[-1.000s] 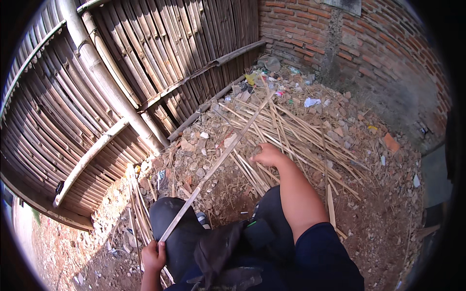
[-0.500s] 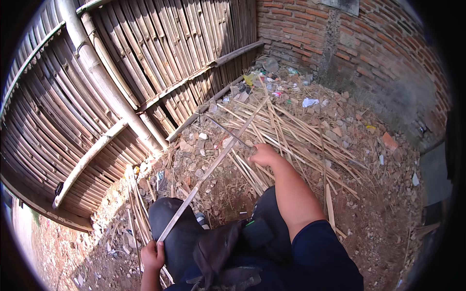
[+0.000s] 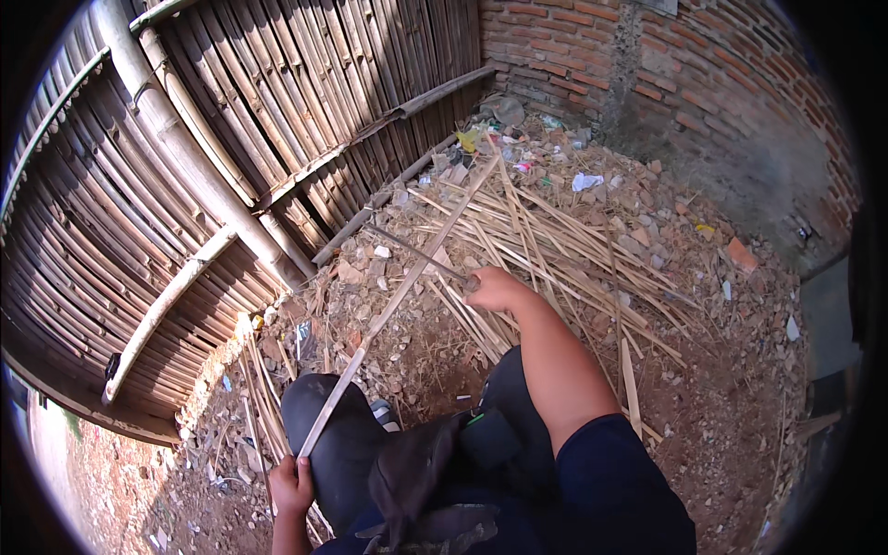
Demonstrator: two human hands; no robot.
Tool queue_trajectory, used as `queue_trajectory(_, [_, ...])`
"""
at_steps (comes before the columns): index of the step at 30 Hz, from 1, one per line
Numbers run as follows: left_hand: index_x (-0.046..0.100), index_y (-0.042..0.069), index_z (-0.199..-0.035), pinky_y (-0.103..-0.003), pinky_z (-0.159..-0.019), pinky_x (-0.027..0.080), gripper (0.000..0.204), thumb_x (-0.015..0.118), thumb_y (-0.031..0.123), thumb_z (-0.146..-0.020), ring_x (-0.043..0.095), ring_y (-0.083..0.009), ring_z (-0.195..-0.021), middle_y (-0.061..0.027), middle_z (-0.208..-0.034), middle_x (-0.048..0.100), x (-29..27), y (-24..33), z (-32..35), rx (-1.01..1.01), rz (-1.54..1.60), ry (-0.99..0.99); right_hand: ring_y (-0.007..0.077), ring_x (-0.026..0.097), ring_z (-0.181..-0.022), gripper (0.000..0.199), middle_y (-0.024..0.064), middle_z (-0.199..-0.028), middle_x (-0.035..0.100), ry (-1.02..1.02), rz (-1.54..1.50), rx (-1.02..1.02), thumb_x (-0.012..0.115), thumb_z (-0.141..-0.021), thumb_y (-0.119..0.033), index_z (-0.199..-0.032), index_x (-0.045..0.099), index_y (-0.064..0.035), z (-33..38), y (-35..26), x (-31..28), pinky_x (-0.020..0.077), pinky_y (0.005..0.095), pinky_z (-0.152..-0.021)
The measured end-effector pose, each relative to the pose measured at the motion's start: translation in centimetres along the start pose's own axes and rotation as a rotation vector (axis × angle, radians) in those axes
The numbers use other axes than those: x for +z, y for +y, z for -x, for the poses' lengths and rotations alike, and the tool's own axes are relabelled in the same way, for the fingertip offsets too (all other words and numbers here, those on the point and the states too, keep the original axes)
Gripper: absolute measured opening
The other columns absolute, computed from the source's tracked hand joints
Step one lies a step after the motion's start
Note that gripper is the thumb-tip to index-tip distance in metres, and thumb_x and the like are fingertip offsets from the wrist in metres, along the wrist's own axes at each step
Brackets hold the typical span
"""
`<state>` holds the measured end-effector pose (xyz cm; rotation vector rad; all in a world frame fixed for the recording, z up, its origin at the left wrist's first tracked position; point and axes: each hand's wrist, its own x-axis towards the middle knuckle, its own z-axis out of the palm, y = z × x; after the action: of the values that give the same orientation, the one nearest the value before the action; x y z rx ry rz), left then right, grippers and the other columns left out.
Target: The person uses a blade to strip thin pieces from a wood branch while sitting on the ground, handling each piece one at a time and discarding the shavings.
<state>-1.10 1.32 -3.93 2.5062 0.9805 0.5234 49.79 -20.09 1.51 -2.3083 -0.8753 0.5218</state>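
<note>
My left hand (image 3: 292,487), low at the left beside my knee, is closed around the near end of a long flat bamboo strip (image 3: 379,324). The strip slants up over my left thigh, away and to the right, its far end above a heap of strips. My right hand (image 3: 496,290) is wrapped round the handle of a long, narrow-bladed knife (image 3: 407,246). Its dark blade points left and crosses the strip at about its middle. Whether the blade presses on the strip or only overlaps it, I cannot tell.
Many split bamboo strips (image 3: 555,250) lie heaped on the rubble ahead. Another bundle of strips (image 3: 262,388) lies left of my left knee. A bamboo fence (image 3: 305,92) stands at the left, a brick wall (image 3: 703,102) at the back right. Litter and stones cover the ground.
The knife has shifted a little left and toward me along the strip, with more of its blade past the strip's edge. My left hand has stayed almost still. The view has tilted slightly.
</note>
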Motion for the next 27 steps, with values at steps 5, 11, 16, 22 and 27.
queue_trajectory(5, [0.048, 0.004, -0.067, -0.05, -0.051, 0.043, 0.044, 0.064, 0.033, -0.095, 0.058, -0.0429, -0.052, -0.0204, -0.056, 0.054, -1.0, 0.7, -0.4, 0.052, -0.138, 0.034, 0.0369, 0.067, -0.108, 0.05, 0.0215, -0.114, 0.07, 0.047, 0.065, 0.069, 0.073, -0.079, -0.026, -0.125, 0.067, -0.0064, 0.4, -1.5, 0.1, 0.053, 0.0432, -0.092])
queue_trajectory(11, [0.048, 0.004, -0.067, -0.051, -0.051, 0.044, 0.044, 0.062, 0.033, -0.097, 0.058, -0.0438, -0.053, -0.0204, -0.056, 0.054, -1.2, 2.6, -0.5, -0.001, -0.138, 0.004, 0.0368, 0.068, -0.104, 0.045, 0.0201, -0.11, 0.07, -0.221, 0.224, -0.138, 0.075, -0.078, -0.028, -0.121, 0.07, -0.0156, 3.2, -5.9, 0.7, 0.0537, 0.0456, -0.087])
queue_trajectory(16, [0.049, 0.004, -0.068, -0.052, -0.052, 0.043, 0.043, 0.062, 0.033, -0.097, 0.058, -0.0445, -0.054, -0.0208, -0.056, 0.054, -1.0, 2.6, -1.0, 0.062, -0.148, 0.016, 0.0354, 0.069, -0.099, 0.038, 0.018, -0.104, 0.072, -0.211, 0.219, -0.115, 0.077, -0.076, -0.026, -0.111, 0.072, -0.0123, 1.0, -1.2, 0.7, 0.0543, 0.0467, -0.083])
queue_trajectory(22, [0.049, 0.005, -0.068, -0.053, -0.051, 0.044, 0.041, 0.063, 0.032, -0.095, 0.059, -0.0439, -0.054, -0.0199, -0.056, 0.055, -1.1, 2.2, -1.0, 0.139, -0.233, 0.043, 0.0355, 0.067, -0.108, 0.036, 0.0174, -0.114, 0.07, -0.073, 0.305, 0.02, 0.064, -0.08, -0.017, -0.115, 0.071, -0.0098, 0.7, -1.8, 1.9, 0.0547, 0.0463, -0.09])
queue_trajectory(27, [0.048, 0.004, -0.068, -0.053, -0.051, 0.043, 0.041, 0.064, 0.032, -0.095, 0.058, -0.0444, -0.054, -0.0206, -0.056, 0.054, -1.3, 2.0, -1.1, 0.108, -0.223, 0.021, 0.0349, 0.067, -0.109, 0.041, 0.0166, -0.114, 0.07, -0.258, 0.361, -0.094, 0.068, -0.081, -0.022, -0.121, 0.07, -0.0157, 3.0, -6.3, 1.6, 0.0547, 0.0464, -0.091])
